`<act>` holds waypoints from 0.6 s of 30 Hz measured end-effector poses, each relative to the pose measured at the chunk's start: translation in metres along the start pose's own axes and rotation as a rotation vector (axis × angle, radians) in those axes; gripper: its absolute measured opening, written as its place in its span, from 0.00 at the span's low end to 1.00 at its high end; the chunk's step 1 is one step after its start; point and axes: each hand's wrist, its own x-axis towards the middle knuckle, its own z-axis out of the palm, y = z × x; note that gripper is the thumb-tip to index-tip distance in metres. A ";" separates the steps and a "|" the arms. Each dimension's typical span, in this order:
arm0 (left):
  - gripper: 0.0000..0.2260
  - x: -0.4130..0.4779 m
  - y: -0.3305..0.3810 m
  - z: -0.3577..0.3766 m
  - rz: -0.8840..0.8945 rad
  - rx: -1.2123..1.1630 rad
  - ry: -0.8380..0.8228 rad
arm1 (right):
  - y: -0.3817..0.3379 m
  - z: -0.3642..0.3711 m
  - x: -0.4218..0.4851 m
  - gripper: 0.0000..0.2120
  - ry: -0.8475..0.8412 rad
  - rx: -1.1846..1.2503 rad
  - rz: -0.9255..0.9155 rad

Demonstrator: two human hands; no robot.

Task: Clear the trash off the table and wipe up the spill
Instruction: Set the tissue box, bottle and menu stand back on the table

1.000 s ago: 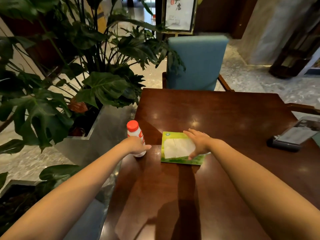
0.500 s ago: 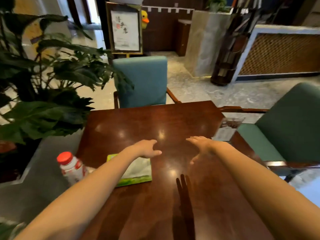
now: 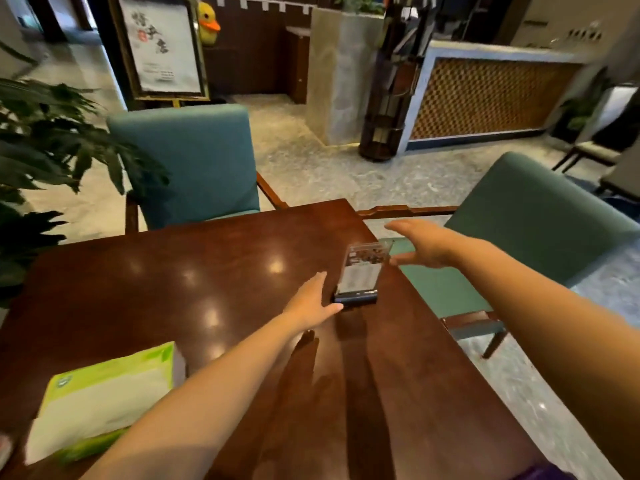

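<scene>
**A:** Between the two hands, what is that upright thing near the counter's right edge?

**B:** A clear sign holder (image 3: 360,271) on a dark base. Its print is too blurred to read. The left hand (image 3: 308,303) lies flat and open just left of the base, thumb reaching toward it; whether it touches I cannot tell. The right hand (image 3: 424,245) hovers open to the holder's right, past the counter (image 3: 173,282) edge, fingers spread, holding nothing.

**A:** So neither grip has closed on anything?

**B:** Correct, both are wide open and empty.

**A:** Where's the trash and the spill?

**B:** I can make out no spill for certain; a faint duller patch shows on the wood nearer the body than the left grip, mixed with arm shadows. The green tissue pack (image 3: 104,400) sits well back and left of the left grip, near the counter's left edge, partly covered by the left forearm. At the far left border a small pale shape is cut off; I cannot identify it.

**A:** Room to move?

**B:** Bare wood spreads left of and beyond the left grip. Under the right grip is a green chair (image 3: 540,216) seat; a blue chair (image 3: 194,161) stands beyond the far edge, and plant leaves (image 3: 52,140) overhang the left.
</scene>
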 end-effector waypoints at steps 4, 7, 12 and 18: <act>0.38 0.034 0.014 0.025 -0.074 -0.198 0.116 | 0.028 0.007 0.013 0.35 -0.006 -0.027 0.011; 0.32 0.061 0.015 0.032 -0.073 -0.354 0.185 | 0.030 0.014 0.032 0.33 -0.018 -0.030 -0.024; 0.14 0.091 0.009 0.041 -0.040 -0.440 0.211 | 0.016 0.033 0.067 0.28 -0.005 -0.037 -0.103; 0.11 0.102 -0.004 0.058 -0.109 -0.512 0.217 | 0.008 0.051 0.086 0.16 0.047 -0.051 -0.153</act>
